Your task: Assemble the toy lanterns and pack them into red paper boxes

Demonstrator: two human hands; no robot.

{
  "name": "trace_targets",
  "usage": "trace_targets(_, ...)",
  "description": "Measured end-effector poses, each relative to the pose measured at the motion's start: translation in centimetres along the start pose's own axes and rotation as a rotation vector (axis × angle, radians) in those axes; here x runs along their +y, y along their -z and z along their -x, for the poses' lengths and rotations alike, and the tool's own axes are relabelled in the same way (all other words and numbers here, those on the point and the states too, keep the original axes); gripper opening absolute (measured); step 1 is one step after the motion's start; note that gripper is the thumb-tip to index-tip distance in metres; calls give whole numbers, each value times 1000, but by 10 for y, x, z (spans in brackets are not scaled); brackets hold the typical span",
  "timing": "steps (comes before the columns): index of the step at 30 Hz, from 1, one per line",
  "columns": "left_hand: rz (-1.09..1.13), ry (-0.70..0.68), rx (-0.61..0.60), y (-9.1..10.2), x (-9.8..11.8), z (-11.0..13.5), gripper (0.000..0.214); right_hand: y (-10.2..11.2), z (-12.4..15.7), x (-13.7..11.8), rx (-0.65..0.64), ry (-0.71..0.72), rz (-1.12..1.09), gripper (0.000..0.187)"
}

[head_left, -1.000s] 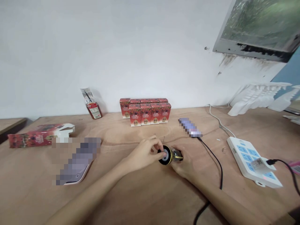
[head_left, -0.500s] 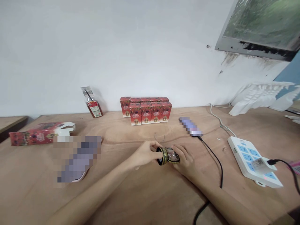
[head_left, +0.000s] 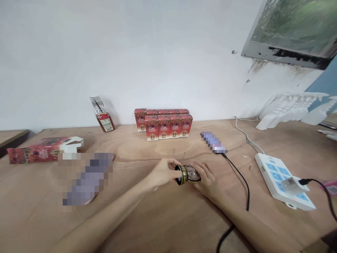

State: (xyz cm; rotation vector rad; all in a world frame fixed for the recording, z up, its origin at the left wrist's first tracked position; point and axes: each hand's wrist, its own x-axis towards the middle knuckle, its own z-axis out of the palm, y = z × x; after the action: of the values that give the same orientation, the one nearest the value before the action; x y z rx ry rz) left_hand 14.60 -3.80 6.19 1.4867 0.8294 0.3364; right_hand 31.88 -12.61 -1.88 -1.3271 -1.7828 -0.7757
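Note:
Between my two hands lies a small lantern-like ornament (head_left: 193,173), tipped on its side, with a clear rounded body and a black-and-gold base. My left hand (head_left: 165,173) is closed on the base, its thumb and a finger pressed at the dark open underside. Around the clear body, the fingers of my right hand (head_left: 207,178) are wrapped from the right. The far end of the ornament is hidden behind that hand. Just beyond my hands is a thin bent metal wire (head_left: 179,157) on the wooden table (head_left: 158,221).
Several red boxes (head_left: 164,127) stand by the wall. On the left are a bottle (head_left: 105,121), an opened red package (head_left: 39,150) and a blurred phone (head_left: 88,181). To the right lie another phone (head_left: 212,142), a black cable (head_left: 237,173), a power strip (head_left: 283,181) and white molded pieces (head_left: 292,107).
Both hands keep their grip on the ornament, which has turned very slightly. The whole view has shifted a little; nothing else visibly moved.

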Motion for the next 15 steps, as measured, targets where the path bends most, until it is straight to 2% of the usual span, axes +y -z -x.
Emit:
trace_targets(8,47,51,-27,5,5,1,30,0,-2,0,-2,-55,-12,47)
trace_targets(12,242,104,-84,14,8,-4,28,-1,-6,2,28,-141,-24,39)
trace_targets(15,431,203,-78,19,-1,-16,19,-2,-5,8,-3,-184,7,41)
